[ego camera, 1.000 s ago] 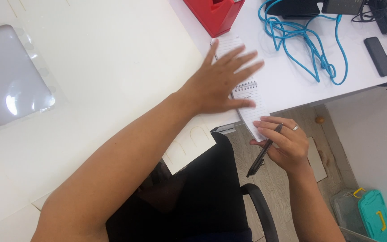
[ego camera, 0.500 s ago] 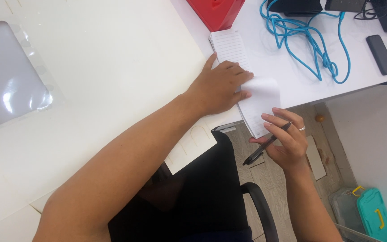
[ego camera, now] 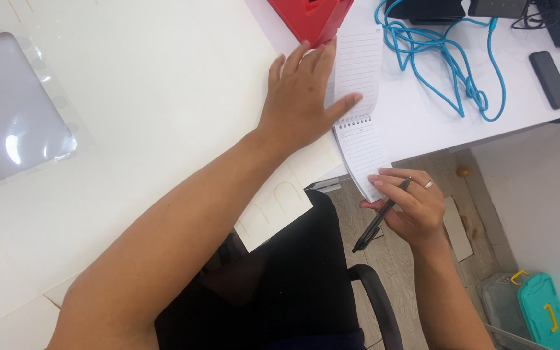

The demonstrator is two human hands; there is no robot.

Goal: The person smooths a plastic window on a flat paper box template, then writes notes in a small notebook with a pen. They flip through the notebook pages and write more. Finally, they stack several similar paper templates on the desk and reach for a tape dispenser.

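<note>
Here, left hand (ego camera: 303,97) lies flat, fingers apart, on lined spiral notepad (ego camera: 360,110) — right hand (ego camera: 409,207) pinches slim black pen (ego camera: 378,219).

An office is showing here: a white bench (ego camera: 163,97) is carrying coiled blue cable (ego camera: 448,58), a spiral notepad (ego camera: 361,116) and a phone (ego camera: 550,79), with an office chair (ego camera: 377,304) sitting below.
</note>
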